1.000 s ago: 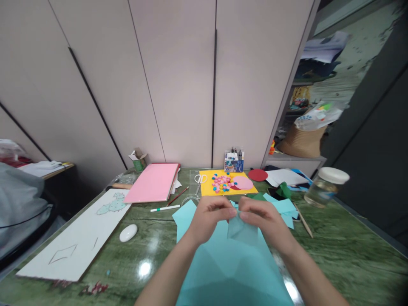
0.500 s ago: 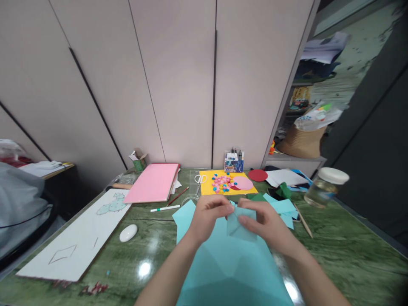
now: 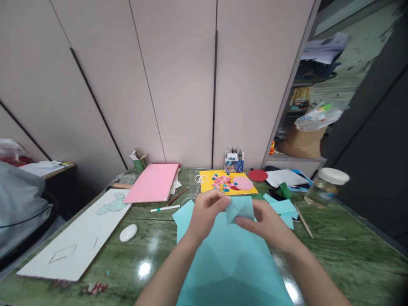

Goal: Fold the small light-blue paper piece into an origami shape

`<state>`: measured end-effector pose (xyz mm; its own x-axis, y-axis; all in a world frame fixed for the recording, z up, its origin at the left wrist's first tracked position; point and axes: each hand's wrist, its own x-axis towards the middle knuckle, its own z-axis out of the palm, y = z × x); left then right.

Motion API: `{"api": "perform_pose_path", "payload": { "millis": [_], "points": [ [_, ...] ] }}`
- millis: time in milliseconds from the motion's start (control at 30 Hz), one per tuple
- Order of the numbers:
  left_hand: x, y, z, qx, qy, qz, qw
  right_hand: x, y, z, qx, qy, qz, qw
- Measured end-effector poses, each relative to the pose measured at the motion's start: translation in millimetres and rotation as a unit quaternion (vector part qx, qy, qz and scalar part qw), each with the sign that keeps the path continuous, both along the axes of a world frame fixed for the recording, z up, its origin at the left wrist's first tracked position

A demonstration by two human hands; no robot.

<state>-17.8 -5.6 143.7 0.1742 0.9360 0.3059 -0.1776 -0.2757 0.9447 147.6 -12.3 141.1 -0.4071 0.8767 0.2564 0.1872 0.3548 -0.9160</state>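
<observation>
A small folded square of light-blue paper (image 3: 239,209) is held up between both hands, with diagonal creases showing on its face. My left hand (image 3: 208,212) pinches its left edge between thumb and index finger. On the other side my right hand (image 3: 266,223) grips it, thumb across the lower front and fingers behind the right edge, partly hidden. Below them lies a large turquoise sheet of paper (image 3: 231,263) on the table. Several light-blue paper scraps (image 3: 283,207) rest to the right of my right hand.
Behind the hands, a yellow sheet (image 3: 207,187) bears pink and blue pieces, beside white-handled scissors (image 3: 200,179). To the left are a pink folder (image 3: 154,182), a marker (image 3: 165,208), a white oval object (image 3: 128,233) and a drawing board (image 3: 76,238). A lidded jar (image 3: 325,189) stands at right.
The folded paper has been raised slightly and turned in the fingers. My right thumb has shifted from the middle of its face toward its lower edge.
</observation>
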Motion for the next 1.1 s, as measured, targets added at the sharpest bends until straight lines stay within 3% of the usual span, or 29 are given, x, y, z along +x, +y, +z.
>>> {"api": "perform_pose_path", "payload": {
  "millis": [300, 400, 500, 633, 833, 967, 1100],
  "points": [
    [-2.2, -1.6, 1.8, 0.006, 0.077, -0.061, 0.995, 8.0, 9.7, -11.4, -0.006, 0.171, -0.107, 0.979],
    [-1.2, -2.1, 1.3, 0.021, 0.093, -0.056, 0.994, 7.2, 10.8, -9.6, -0.004, 0.191, -0.096, 0.977],
    [-0.7, -2.1, 0.3, 0.03, 0.093, -0.047, 0.994, 4.0, 7.5, -2.5, 0.01, 0.169, -0.06, 0.984],
    [-1.5, -2.4, 0.9, 0.03, 0.092, -0.058, 0.994, 3.7, 1.4, 3.0, 0.013, 0.115, -0.078, 0.99],
    [-2.9, 1.8, 1.1, -0.01, 0.074, -0.151, 0.986, 9.1, -0.2, 3.6, 0.021, 0.07, -0.072, 0.995],
    [-2.3, 6.0, -2.4, -0.011, 0.076, -0.123, 0.989, 7.3, 0.3, 5.6, 0.032, 0.023, -0.059, 0.997],
    [-1.7, 5.2, -3.3, -0.003, 0.122, -0.086, 0.989, 3.1, -0.4, 7.3, 0.059, 0.008, -0.093, 0.994]
  ]
}}
